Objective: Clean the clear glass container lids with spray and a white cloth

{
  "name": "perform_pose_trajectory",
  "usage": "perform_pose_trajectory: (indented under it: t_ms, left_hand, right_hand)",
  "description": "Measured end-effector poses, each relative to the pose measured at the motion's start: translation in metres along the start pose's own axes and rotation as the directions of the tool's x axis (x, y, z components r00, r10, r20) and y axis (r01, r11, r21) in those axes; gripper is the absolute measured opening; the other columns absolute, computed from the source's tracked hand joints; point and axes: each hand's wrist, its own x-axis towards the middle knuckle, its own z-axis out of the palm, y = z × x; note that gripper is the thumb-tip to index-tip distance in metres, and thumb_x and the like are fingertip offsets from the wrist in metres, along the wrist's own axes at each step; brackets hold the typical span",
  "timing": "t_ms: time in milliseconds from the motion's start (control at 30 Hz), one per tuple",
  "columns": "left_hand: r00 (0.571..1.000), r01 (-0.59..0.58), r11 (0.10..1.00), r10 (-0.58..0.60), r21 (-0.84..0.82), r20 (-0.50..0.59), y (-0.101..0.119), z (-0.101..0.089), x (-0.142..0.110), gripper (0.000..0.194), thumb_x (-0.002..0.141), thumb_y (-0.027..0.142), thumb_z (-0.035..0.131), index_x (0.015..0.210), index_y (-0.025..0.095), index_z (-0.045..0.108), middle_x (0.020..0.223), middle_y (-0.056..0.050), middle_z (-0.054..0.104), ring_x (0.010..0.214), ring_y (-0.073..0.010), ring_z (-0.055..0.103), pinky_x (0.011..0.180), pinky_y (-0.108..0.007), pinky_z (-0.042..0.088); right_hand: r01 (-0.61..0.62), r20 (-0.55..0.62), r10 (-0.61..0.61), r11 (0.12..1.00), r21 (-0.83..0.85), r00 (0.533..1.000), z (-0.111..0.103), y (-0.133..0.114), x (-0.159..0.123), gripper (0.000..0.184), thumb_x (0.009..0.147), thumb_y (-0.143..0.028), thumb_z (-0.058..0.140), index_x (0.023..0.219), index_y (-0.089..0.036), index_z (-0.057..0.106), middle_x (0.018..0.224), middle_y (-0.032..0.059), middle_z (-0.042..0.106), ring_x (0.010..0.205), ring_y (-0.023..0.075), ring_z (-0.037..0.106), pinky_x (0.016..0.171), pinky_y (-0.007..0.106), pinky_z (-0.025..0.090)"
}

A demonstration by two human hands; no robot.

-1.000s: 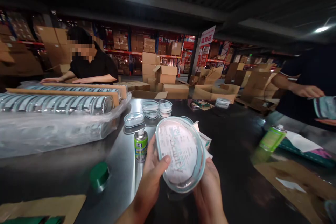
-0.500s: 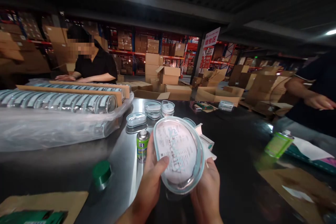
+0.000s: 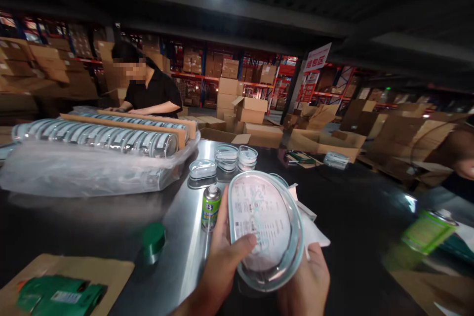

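Observation:
My left hand (image 3: 231,252) grips the left side of a clear oval food container (image 3: 264,227), its thumb pressed on the face. The container has a pale blue rim and shows a printed white paper inside; it is tilted up toward me. At its lower right is my right hand (image 3: 309,276), closed, with a white wipe (image 3: 315,233) at its fingertips; the container partly hides those fingers. A green spray can (image 3: 211,210) stands just left of the container. Behind it, smaller clear containers (image 3: 226,158) sit grouped on the dark table (image 3: 177,242).
Left, a plastic-wrapped tray (image 3: 92,173) holds rows of containers. A green cap (image 3: 153,239) and a green tool on cardboard (image 3: 61,296) lie nearer. To the right stands a blurred green can (image 3: 429,231). A co-worker (image 3: 153,91) works behind the tray; another person (image 3: 461,158) is at right.
The view has swung left, so the scene sits further right. Both hands still hold the container, which has turned slightly. The white wipe shows more beside my right hand.

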Motion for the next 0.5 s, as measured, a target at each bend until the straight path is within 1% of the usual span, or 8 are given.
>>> perform_pose_trajectory:
  t_ms: [133, 233, 367, 433, 500]
  left_hand:
    - [0.996, -0.048, 0.999, 0.047, 0.016, 0.072, -0.0011, -0.0021, 0.0016, 0.105, 0.067, 0.024, 0.079, 0.151, 0.027, 0.016, 0.144, -0.011, 0.049, 0.136, -0.0341, 0.038, 0.113, -0.046, 0.033]
    - [0.990, -0.120, 0.988, 0.112, 0.092, 0.088, -0.0018, -0.0037, 0.0005, 0.095, 0.071, 0.027, 0.076, 0.150, 0.028, 0.023, 0.149, -0.009, 0.041, 0.140, -0.0327, 0.032, 0.115, -0.046, 0.030]
    - [0.980, -0.200, 0.951, 0.200, 0.236, 0.025, -0.0030, -0.0069, -0.0018, 0.072, 0.081, 0.032, 0.067, 0.145, 0.033, 0.034, 0.154, -0.001, 0.034, 0.143, -0.0264, 0.024, 0.117, -0.039, 0.026]
    - [0.979, -0.195, 0.949, 0.204, 0.249, -0.011, -0.0035, -0.0085, -0.0008, 0.066, 0.085, 0.035, 0.063, 0.145, 0.034, 0.035, 0.154, 0.000, 0.034, 0.143, -0.0253, 0.025, 0.117, -0.038, 0.026]
    - [0.984, -0.161, 0.961, 0.175, 0.226, -0.042, -0.0032, -0.0098, 0.0019, 0.064, 0.087, 0.038, 0.059, 0.145, 0.034, 0.033, 0.153, 0.000, 0.036, 0.142, -0.0252, 0.029, 0.117, -0.038, 0.026]
  right_hand:
    - [0.017, -0.004, -0.017, 1.000, -0.014, 1.000, -0.0041, 0.0039, 0.0021, 0.073, 0.064, -0.031, 0.079, 0.131, -0.017, 0.053, 0.088, 0.0059, 0.073, 0.070, 0.0221, 0.069, 0.062, 0.032, 0.057]
    - [0.034, -0.010, -0.035, 0.998, -0.050, 0.999, -0.0041, 0.0038, 0.0012, 0.076, 0.062, -0.032, 0.080, 0.131, -0.016, 0.053, 0.087, 0.0068, 0.073, 0.068, 0.0230, 0.068, 0.061, 0.033, 0.057]
    - [0.077, 0.036, -0.075, 0.995, -0.067, 0.997, -0.0033, 0.0054, 0.0005, 0.073, 0.064, -0.032, 0.078, 0.131, -0.017, 0.054, 0.092, 0.0077, 0.072, 0.072, 0.0235, 0.068, 0.064, 0.035, 0.058]
    - [0.099, 0.042, -0.096, 0.992, -0.076, 0.994, -0.0029, 0.0077, 0.0011, 0.069, 0.065, -0.030, 0.077, 0.129, -0.018, 0.056, 0.095, 0.0073, 0.072, 0.074, 0.0223, 0.067, 0.067, 0.035, 0.057]
    - [0.116, 0.035, -0.113, 0.989, -0.090, 0.993, -0.0019, 0.0102, 0.0024, 0.064, 0.066, -0.029, 0.076, 0.127, -0.018, 0.058, 0.097, 0.0067, 0.071, 0.076, 0.0211, 0.067, 0.069, 0.034, 0.056]
